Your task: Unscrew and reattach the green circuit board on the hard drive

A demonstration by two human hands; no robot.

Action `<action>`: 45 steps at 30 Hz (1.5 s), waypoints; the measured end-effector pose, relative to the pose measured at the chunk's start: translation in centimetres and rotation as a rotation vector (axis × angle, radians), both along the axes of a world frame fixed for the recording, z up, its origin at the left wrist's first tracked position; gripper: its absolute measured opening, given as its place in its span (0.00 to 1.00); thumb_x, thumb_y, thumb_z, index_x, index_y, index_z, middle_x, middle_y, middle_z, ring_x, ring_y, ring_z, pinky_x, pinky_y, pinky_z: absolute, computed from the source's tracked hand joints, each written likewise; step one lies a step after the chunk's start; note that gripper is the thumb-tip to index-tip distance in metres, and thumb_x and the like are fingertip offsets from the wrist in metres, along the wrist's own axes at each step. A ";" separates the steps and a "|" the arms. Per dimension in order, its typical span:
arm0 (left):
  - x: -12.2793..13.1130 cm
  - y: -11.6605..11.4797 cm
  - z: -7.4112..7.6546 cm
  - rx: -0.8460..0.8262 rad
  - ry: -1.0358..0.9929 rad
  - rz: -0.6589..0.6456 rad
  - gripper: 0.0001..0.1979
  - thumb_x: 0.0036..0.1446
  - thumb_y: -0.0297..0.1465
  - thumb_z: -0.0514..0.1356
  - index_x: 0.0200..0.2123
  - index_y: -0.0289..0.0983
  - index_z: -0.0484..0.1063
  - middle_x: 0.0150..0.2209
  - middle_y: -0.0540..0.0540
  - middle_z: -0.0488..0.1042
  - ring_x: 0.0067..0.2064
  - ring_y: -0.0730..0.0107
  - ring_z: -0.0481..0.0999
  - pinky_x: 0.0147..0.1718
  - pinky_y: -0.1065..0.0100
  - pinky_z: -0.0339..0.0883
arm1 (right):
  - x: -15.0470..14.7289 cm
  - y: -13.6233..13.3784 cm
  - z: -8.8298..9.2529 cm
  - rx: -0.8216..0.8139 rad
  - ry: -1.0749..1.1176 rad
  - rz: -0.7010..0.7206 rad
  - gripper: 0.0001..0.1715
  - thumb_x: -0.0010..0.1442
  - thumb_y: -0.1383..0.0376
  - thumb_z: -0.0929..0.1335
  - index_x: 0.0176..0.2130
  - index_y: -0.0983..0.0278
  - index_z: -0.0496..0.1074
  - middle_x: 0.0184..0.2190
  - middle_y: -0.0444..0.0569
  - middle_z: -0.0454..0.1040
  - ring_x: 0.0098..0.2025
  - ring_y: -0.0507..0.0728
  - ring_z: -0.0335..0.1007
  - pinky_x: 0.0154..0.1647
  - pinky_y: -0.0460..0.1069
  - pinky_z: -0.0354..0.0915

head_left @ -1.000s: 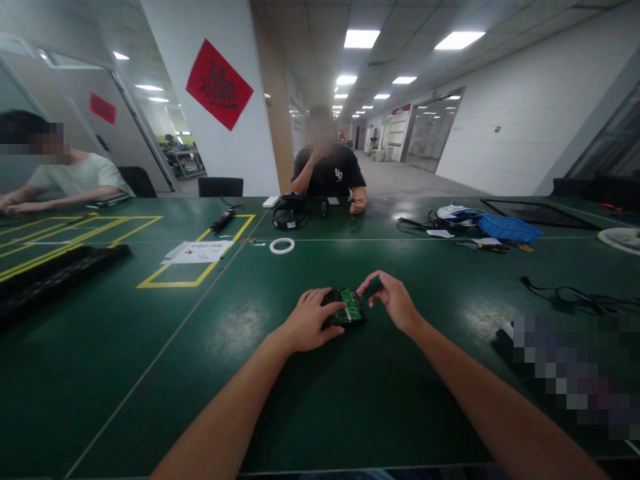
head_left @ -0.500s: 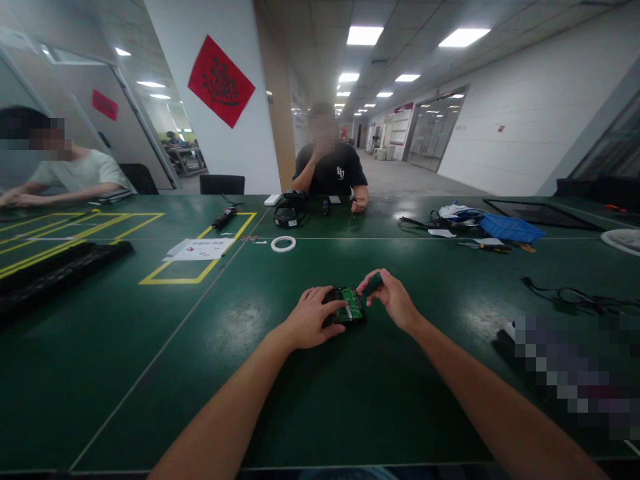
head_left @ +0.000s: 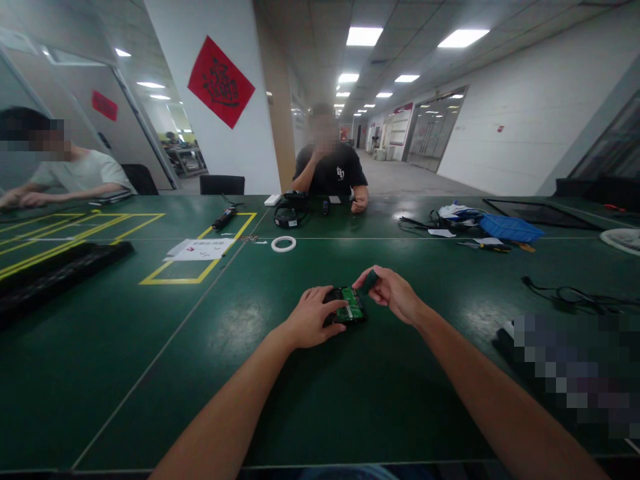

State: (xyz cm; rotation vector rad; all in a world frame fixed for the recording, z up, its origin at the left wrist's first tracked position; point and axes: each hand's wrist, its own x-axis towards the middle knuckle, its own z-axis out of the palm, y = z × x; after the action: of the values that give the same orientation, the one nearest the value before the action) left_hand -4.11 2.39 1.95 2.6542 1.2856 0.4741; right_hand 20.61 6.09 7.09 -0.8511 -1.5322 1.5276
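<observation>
A small black device with a green circuit board (head_left: 349,309) on top lies on the green table (head_left: 200,347) in front of me. My left hand (head_left: 311,319) rests on its left side, fingers curled over the edge and holding it down. My right hand (head_left: 391,292) is closed round a short dark green-handled tool (head_left: 369,281), likely a screwdriver. The tool's tip slants down toward the board's upper right corner; whether it touches the board I cannot tell.
A white tape ring (head_left: 283,244), a paper sheet (head_left: 199,249) in a yellow-marked box and a black headset (head_left: 287,215) lie farther off. A blue tray (head_left: 510,229) and cables (head_left: 575,295) are to the right, a black tray (head_left: 55,270) to the left. One person (head_left: 330,170) sits opposite, another person (head_left: 60,175) at far left.
My right hand has lifted slightly and tilted the tool, moving up and a little back from the board. My left hand has stayed on the device.
</observation>
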 end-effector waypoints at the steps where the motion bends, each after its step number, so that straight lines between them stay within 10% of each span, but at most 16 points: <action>1: 0.0 0.0 0.0 0.002 0.005 -0.003 0.30 0.60 0.48 0.63 0.63 0.50 0.67 0.68 0.39 0.56 0.67 0.41 0.57 0.63 0.40 0.52 | 0.0 -0.1 0.1 -0.034 0.030 0.013 0.23 0.66 0.49 0.60 0.39 0.63 0.73 0.39 0.52 0.78 0.22 0.49 0.56 0.19 0.46 0.46; 32: -0.1 0.2 -0.3 0.018 -0.004 -0.008 0.29 0.60 0.48 0.62 0.63 0.50 0.67 0.68 0.39 0.56 0.66 0.41 0.58 0.62 0.41 0.52 | 0.8 -0.6 0.2 -0.164 0.163 0.130 0.20 0.66 0.52 0.63 0.43 0.63 0.74 0.43 0.53 0.76 0.29 0.52 0.69 0.24 0.47 0.63; 41: -0.1 0.2 -0.3 0.009 -0.003 -0.010 0.30 0.61 0.48 0.62 0.64 0.49 0.66 0.68 0.39 0.55 0.67 0.41 0.56 0.63 0.41 0.51 | 0.7 -0.3 -0.5 0.018 -0.019 -0.030 0.18 0.64 0.50 0.69 0.40 0.63 0.71 0.27 0.46 0.73 0.27 0.51 0.66 0.21 0.44 0.58; 45: -0.2 0.2 -0.3 0.012 0.004 -0.014 0.30 0.60 0.49 0.62 0.63 0.49 0.67 0.68 0.39 0.55 0.67 0.40 0.57 0.62 0.41 0.52 | 0.1 0.1 -1.0 0.139 -0.002 -0.162 0.18 0.62 0.51 0.70 0.36 0.63 0.69 0.36 0.49 0.77 0.28 0.50 0.66 0.22 0.45 0.60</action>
State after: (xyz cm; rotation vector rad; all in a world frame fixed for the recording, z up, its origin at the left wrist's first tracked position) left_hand -4.27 2.63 1.60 2.6730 1.2685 0.4764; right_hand 20.66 6.24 6.06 -0.8738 -1.5139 1.2890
